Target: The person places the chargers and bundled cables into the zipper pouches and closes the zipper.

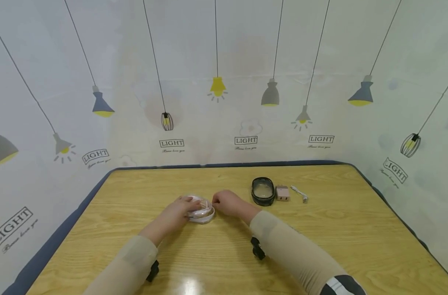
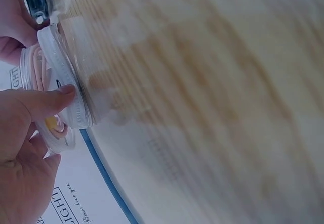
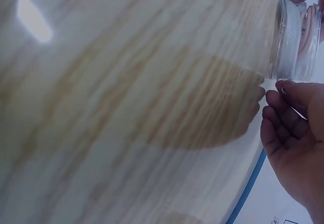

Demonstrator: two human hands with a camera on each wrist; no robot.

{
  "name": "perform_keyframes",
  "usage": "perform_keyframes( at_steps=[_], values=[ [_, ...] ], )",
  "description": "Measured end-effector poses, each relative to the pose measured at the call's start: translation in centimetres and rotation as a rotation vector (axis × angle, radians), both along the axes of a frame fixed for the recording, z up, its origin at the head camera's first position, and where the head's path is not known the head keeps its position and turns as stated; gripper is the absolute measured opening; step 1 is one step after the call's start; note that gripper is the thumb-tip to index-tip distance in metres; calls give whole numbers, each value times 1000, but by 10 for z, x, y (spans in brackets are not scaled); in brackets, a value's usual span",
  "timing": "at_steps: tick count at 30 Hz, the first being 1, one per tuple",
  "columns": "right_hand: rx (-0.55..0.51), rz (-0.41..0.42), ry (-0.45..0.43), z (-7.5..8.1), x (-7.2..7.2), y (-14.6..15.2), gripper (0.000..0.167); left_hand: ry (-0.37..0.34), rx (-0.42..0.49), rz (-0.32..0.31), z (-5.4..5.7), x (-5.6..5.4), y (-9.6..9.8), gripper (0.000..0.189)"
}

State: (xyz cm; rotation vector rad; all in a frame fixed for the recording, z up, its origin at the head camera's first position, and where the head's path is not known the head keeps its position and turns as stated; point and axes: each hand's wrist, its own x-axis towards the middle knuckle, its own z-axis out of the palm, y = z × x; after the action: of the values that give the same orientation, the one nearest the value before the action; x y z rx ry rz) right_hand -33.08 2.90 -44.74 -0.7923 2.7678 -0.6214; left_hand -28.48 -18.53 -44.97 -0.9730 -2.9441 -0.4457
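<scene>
A round clear zip case (image 1: 202, 218) with a white zipper band stands on the wooden table, a coiled pink cable (image 3: 308, 28) showing through its side. My left hand (image 1: 177, 212) grips the case from the left, with the thumb pressed on the white band in the left wrist view. On the opposite side, my right hand (image 1: 229, 203) has its fingers curled, thumb and index fingertip pinching at the zipper pull (image 3: 284, 89) by the band. The pull is mostly hidden by the fingertips.
Toward the back right of the table (image 1: 205, 262) stands a black-rimmed case (image 1: 263, 202) with a clear top. Beside it are a pink charger plug (image 1: 282, 193) and a short white cable (image 1: 299, 193). A wall sheet printed with lamps (image 1: 270, 92) rises behind the table's edges.
</scene>
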Motion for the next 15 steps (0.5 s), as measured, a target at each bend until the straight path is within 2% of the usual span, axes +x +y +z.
perform_keyframes(
  at_steps=[9,15],
  values=[
    [108,44,50,3,5,-1,14,-19,-16,20,-1,1,0,48],
    [194,97,131,5,8,1,17,10,-10,22,-2,2,2,45]
  ],
)
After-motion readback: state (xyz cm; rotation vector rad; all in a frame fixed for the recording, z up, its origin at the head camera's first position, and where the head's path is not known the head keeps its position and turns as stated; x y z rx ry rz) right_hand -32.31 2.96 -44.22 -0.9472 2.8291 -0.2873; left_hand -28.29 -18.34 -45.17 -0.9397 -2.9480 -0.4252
